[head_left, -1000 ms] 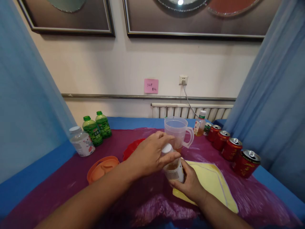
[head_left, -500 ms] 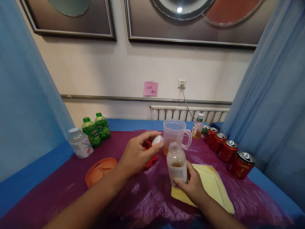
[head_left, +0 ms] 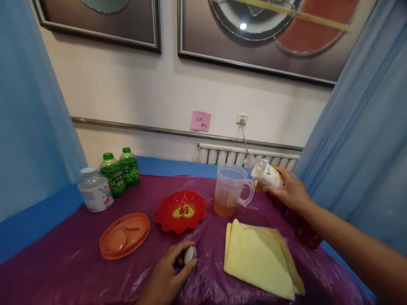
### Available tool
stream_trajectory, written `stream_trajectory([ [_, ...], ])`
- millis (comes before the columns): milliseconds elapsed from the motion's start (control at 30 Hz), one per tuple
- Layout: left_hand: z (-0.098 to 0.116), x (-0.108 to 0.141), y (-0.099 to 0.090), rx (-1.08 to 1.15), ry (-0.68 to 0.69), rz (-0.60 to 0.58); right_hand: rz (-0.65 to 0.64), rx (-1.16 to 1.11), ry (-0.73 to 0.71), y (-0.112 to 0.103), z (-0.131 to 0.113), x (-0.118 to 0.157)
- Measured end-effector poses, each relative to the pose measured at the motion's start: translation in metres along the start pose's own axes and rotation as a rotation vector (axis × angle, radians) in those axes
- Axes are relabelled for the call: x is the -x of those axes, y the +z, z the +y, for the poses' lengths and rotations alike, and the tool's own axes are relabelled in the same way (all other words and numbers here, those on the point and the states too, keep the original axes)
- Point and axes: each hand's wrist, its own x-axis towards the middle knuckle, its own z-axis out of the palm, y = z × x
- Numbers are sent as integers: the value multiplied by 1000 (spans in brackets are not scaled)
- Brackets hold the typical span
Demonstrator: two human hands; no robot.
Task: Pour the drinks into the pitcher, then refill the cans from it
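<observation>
In my right hand (head_left: 291, 190) is a clear plastic bottle (head_left: 266, 173) with a white and yellow label, tipped over so its mouth points left, up beside the handle of the measuring jug (head_left: 227, 186). Amber liquid fills the bottom of the translucent jug, which stands upright. I cannot make out liquid leaving the bottle. My left hand (head_left: 170, 271) pinches a white bottle cap (head_left: 190, 255) between thumb and fingers, low over the purple sheet, in front of the red scalloped plate (head_left: 173, 222). To the right of that hand lies a folded yellow cloth (head_left: 257, 258).
An orange divided plate (head_left: 116, 250) lies on the purple sheet (head_left: 63, 271) at left. Behind it stand a white-lidded jar (head_left: 95, 195) and two green bottles (head_left: 112, 176). Several red cans (head_left: 310, 237) line the right side, partly hidden by my right arm. Blue curtains (head_left: 365, 148) hang at both sides.
My right hand has carried the bottle up and right and tipped it over. My left hand has come down toward the front with the cap, uncovering the red plate.
</observation>
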Motion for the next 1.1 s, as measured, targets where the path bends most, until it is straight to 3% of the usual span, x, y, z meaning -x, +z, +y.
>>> stream_trajectory([
  [200, 1, 3, 0, 22, 36, 37, -174, 231, -230, 1, 2, -48],
  [367, -10, 2, 1, -3, 70, -20, -239, 383, -356, -4, -6, -75],
  [633, -17, 0, 3, 0, 90, -40, -428, 595, -644, -10, -60, -117],
  [833, -13, 0, 0, -21, 108, -55, -488, 739, -863, 20, -105, -120],
  [1100, -2, -1, -1, -20, 87, -95, -477, 803, -1010, 36, -119, -111],
])
